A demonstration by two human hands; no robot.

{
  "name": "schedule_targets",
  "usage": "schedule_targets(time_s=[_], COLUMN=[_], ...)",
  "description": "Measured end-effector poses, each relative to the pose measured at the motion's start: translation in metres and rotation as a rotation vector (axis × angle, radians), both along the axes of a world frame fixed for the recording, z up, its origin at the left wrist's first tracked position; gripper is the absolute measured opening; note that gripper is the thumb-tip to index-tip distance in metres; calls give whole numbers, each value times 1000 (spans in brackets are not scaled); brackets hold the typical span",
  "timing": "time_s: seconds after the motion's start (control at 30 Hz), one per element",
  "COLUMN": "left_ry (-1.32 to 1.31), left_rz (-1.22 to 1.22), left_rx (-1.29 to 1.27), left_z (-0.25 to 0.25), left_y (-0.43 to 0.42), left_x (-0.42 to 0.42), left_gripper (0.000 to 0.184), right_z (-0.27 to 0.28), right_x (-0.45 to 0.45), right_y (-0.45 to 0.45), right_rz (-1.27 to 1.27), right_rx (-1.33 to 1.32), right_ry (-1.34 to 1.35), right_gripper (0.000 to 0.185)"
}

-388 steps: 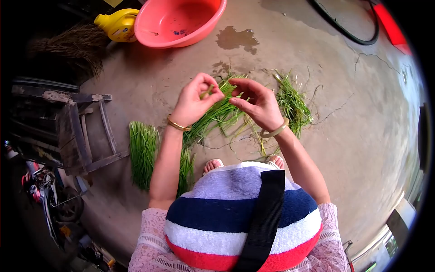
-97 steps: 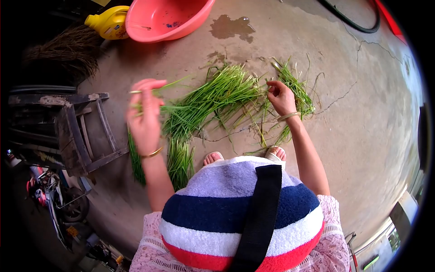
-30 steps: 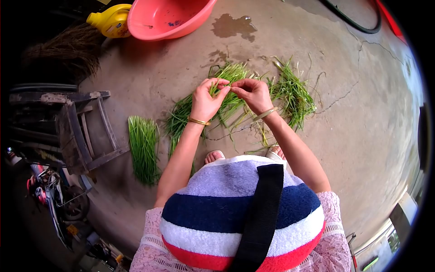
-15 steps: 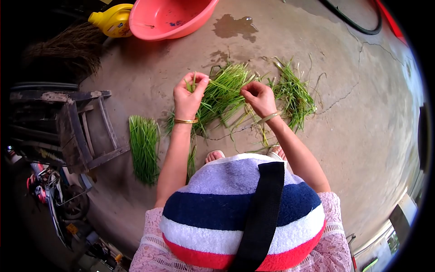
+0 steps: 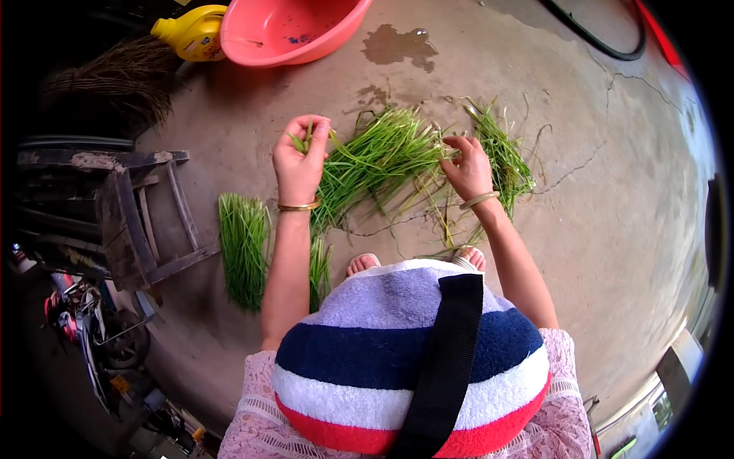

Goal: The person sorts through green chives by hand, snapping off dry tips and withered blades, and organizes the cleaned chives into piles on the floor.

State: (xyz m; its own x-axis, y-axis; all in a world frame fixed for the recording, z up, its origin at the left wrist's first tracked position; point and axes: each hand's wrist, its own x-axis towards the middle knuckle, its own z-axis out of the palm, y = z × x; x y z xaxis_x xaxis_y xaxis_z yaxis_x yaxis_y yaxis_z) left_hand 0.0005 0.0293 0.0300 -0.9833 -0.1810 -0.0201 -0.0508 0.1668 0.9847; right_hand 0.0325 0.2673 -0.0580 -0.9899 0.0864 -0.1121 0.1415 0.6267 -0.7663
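My left hand (image 5: 300, 159) is closed around a few green chives (image 5: 309, 136), held above the left end of the pile. To the right, my right hand (image 5: 468, 170) has its thumb and forefinger apart, beside the pale stem ends of the main chive pile (image 5: 386, 157). Nothing shows clearly between those fingers. A looser heap of chives (image 5: 505, 153) lies just right of my right hand. On the left a neat bundle of chives (image 5: 243, 249) rests on the floor, and a smaller bunch (image 5: 319, 268) is partly hidden by my left forearm.
A pink basin (image 5: 306, 46) and a yellow jug (image 5: 195, 34) stand at the far left, near a twig broom (image 5: 115, 80). A wooden stool (image 5: 138, 222) is at the left. My feet (image 5: 362, 264) are below the pile. A wet patch (image 5: 397, 47) marks the concrete floor.
My hands have moved apart: the left went left and slightly up with its chives, the right moved right. The right thumb and forefinger have parted.
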Motion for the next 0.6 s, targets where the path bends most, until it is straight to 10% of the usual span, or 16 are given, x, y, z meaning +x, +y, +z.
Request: schedule_targets(time_s=[0.23,0.6], left_ry=[-112,-173], left_rz=[-250,-334], left_rx=[-63,-9], left_z=[-23,-27], left_y=[29,33], left_x=[9,15], left_gripper=[8,14], right_z=[41,46], right_x=[-11,-10], right_y=[-44,-48], right_rz=[132,17], right_rx=[-724,-968], right_ry=[-112,-258], right_gripper=[24,10])
